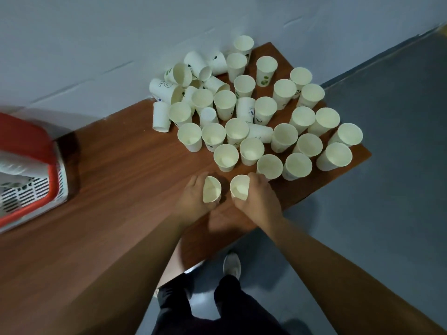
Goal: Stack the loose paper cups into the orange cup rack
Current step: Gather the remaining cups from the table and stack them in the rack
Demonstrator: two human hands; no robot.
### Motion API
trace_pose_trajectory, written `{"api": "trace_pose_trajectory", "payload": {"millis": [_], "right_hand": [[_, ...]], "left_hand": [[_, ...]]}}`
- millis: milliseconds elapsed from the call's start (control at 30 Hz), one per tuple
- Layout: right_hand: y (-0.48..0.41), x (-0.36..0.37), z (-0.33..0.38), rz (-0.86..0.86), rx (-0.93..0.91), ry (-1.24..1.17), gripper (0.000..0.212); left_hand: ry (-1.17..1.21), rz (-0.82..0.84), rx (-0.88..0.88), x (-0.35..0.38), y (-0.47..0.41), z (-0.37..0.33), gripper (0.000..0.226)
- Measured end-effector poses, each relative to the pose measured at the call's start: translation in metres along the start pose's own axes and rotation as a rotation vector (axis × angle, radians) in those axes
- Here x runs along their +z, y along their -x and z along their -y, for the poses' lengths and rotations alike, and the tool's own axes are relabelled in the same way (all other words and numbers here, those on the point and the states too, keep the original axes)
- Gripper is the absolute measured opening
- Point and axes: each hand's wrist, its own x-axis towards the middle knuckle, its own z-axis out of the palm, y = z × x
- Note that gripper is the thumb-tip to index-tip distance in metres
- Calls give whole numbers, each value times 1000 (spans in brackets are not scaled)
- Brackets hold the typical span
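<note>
Pick-up step: left hand (193,198) grips left cup (212,189), right hand (260,200) grips right cup (239,187). Next, carry both to rack (26,141) at nine o'clock.

We are seeing a dim, cool-toned picture. The cups (244,131) are showing fairly sharp, while the rack (26,151) at 9 o'clock is smearing into blur. Soft shadows are falling toward 5 o'clock on the table (108,170), whose edges are bowing from wide-angle distortion.
</note>
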Motion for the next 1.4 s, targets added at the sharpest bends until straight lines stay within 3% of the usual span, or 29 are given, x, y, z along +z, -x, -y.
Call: {"api": "trace_pose_trajectory", "payload": {"millis": [233, 400, 633, 867, 1000, 1267, 1400], "right_hand": [[-6, -21, 79, 119, -130, -236, 77], [-18, -16, 190, 207, -350, -169, 71], [-9, 8, 359, 274, -637, -136, 72], [3, 60, 460, 330, -703, -145, 67], [1, 89, 499, 341, -690, -148, 73], [-12, 147, 543, 317, -633, -223, 77], [-10, 168, 558, 331, -612, -267, 77]], "left_hand": [[219, -255, -228, -87, 57, 41, 81], [340, -536, -351, -171, 109, 78, 69], [322, -823, -531, -269, 201, 155, 77], [440, -1090, -664, -343, 246, 250, 75], [444, -1069, -628, -371, 234, 301, 73], [217, -778, -534, -376, 200, 375, 74], [165, -639, -518, -364, 188, 400, 86]]}}
